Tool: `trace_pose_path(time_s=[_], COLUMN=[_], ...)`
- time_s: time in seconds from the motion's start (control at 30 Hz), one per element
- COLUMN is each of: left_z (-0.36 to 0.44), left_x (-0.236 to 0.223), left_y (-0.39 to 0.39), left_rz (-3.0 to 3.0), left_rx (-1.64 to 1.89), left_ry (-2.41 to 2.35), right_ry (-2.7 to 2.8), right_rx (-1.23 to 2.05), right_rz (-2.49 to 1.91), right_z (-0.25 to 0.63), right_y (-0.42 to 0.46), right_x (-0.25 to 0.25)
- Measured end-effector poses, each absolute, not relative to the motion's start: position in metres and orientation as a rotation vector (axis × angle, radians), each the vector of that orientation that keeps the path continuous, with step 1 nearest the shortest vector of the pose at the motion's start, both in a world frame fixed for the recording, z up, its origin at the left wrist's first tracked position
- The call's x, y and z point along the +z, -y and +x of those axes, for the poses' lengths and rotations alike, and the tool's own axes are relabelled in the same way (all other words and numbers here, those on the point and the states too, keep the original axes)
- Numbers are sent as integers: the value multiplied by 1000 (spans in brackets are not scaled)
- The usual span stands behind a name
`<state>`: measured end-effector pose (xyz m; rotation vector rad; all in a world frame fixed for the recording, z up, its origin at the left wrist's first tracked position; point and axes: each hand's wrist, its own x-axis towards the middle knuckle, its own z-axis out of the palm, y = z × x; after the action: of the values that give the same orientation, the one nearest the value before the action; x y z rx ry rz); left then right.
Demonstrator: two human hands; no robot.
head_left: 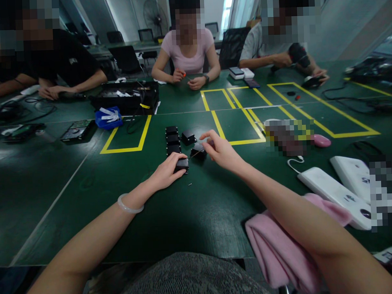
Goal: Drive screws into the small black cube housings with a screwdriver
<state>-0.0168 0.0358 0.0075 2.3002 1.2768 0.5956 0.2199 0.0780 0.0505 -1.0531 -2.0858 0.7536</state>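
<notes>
My left hand (pixel 167 170), with a pale bangle (pixel 130 205) at the wrist, grips a small black box (pixel 182 164) on the green table. Fingers curled, my right hand (pixel 221 151) holds a thin screwdriver (pixel 194 155); its shaft slants down to the left, and its tip is close to the held box's right side. Whether the tip touches is too small to tell. Behind my left hand, several similar black boxes (pixel 172 139) stand in a row. Two more, a rear box (pixel 188 137) and a nearer box (pixel 199 152), lie around the screwdriver. One tiny screw (pixel 190 184) rests in front.
Pink cloth (pixel 276 247) hangs over the table edge under my right forearm. White power banks (pixel 336 198) and a pink oval object (pixel 321 140) lie to the right. A black open case (pixel 126 98) and blue bundle (pixel 108 118) stand back left. Several people sit opposite.
</notes>
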Motion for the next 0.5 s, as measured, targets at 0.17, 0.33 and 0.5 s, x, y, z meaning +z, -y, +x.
trace_pose_path(time_s=[0.17,0.33,0.5], left_z=[-17,-17,-16], left_x=[8,7,7], left_y=[-36,-36,-36], left_rz=[2309,2313,2309], left_rx=[596,615,607], left_ry=[-1273,-1260,-1263], right_ry=[2083,2084,2088], right_rx=[742,724,728], right_rz=[-1075,-1103,-1057], right_z=[220,220,219], right_y=[-78,-77,-77], right_x=[51,52,51])
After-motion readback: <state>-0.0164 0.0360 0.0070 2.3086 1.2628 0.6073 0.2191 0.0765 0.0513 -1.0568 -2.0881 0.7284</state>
